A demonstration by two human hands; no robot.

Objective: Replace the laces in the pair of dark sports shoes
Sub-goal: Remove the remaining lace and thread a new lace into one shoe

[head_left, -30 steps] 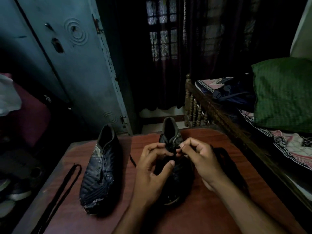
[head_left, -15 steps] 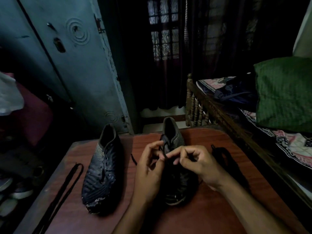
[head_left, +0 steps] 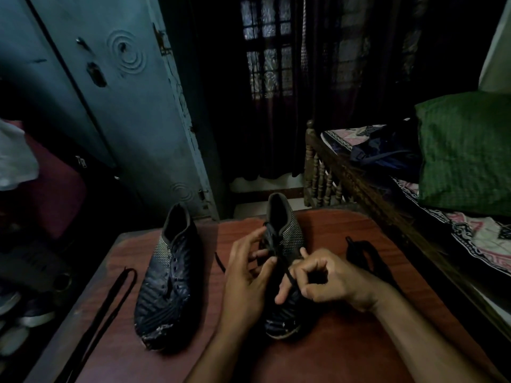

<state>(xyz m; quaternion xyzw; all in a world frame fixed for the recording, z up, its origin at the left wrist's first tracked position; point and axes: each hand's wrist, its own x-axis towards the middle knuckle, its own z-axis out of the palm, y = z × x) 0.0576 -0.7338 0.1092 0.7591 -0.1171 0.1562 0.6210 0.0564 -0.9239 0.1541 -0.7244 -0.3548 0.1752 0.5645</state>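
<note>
Red table [head_left: 387, 244], right hand [head_left: 329, 280] pinching lace [head_left: 284, 268], shoe [head_left: 284, 236]

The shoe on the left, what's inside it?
The left shoe gapes open at the collar, and its eyelets look bare, with no lace. Inside is only darkness; the picture is too dim to tell whether anything lies there.

held lace [head_left: 279, 255] – black | shoe [head_left: 284, 239] under the grip – black, pale dotted band at collar | shoe [head_left: 168, 275] left of grip – same, toe scuffed whitish | table [head_left: 359, 341] – reddish-brown | loose lace [head_left: 110, 297] far left – black | pillow [head_left: 467, 150] right, beyond grip – green | door [head_left: 124, 106] – blue-grey
</note>
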